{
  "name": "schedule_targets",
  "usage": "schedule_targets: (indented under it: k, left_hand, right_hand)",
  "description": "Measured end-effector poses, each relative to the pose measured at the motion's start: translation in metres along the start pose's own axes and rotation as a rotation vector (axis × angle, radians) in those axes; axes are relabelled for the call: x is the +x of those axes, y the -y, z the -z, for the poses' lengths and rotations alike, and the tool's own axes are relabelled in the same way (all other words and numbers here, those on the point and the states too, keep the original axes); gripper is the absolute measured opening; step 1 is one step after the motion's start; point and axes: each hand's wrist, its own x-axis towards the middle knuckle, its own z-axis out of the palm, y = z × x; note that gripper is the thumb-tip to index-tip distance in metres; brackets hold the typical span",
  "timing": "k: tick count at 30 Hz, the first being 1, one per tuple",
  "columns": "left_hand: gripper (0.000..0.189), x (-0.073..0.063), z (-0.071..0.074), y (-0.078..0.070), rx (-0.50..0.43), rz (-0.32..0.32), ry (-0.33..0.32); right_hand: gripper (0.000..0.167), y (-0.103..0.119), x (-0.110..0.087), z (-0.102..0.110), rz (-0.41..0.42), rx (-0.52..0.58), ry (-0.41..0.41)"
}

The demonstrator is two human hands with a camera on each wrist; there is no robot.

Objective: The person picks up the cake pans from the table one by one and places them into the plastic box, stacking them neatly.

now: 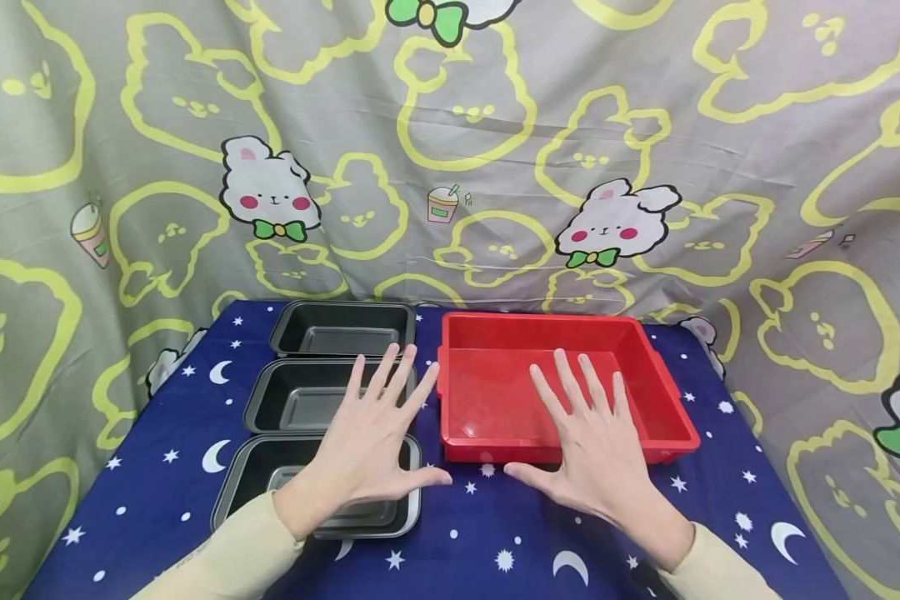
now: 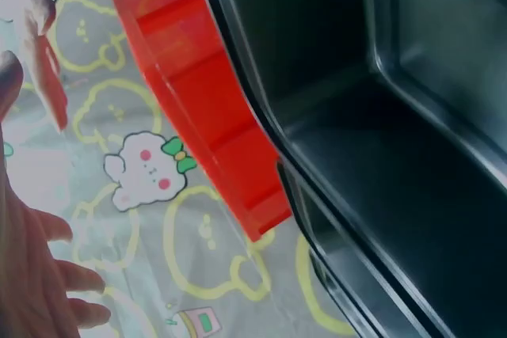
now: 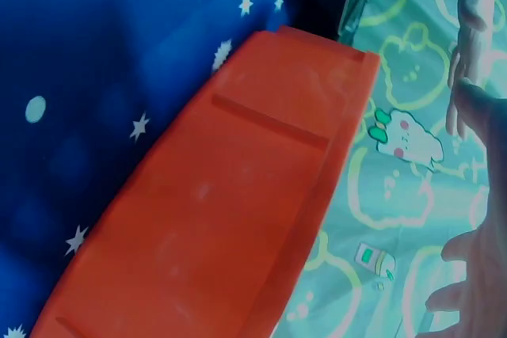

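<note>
My left hand [image 1: 367, 442] spreads its fingers in the air over the right side of the dark loaf pans, holding nothing. Beneath it lie the front loaf pan [image 1: 228, 483] and the middle loaf pan [image 1: 266, 400]; the back loaf pan [image 1: 345, 340] stands behind them. With fingers splayed, my right hand [image 1: 600, 450] hovers over the front rim of a red tray [image 1: 480, 392], also holding nothing. In the left wrist view part of the left hand [image 2: 36, 267] shows beside a dark pan [image 2: 341, 172]. The right wrist view has the right hand [image 3: 483, 251] beyond the tray's wall [image 3: 198, 195].
A blue cloth [image 1: 172, 500] with white moons and stars covers the table. Behind and at both sides hangs a grey curtain [image 1: 495, 150] printed with yellow outlines and white bunnies. The pans stand in a column to the left of the tray.
</note>
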Motion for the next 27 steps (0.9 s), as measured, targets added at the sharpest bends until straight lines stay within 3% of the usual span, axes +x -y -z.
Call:
schedule_targets:
  k: [18, 27]
  left_hand:
    - [0.126, -0.024, 0.016, 0.047, -0.081, 0.107, 0.026]
    - [0.115, -0.035, 0.024, 0.076, -0.238, 0.203, 0.059]
  right_hand:
    - [0.120, -0.043, -0.016, 0.010, -0.168, 0.065, -0.054]
    - [0.110, -0.073, -0.022, 0.016, -0.315, 0.138, -0.002]
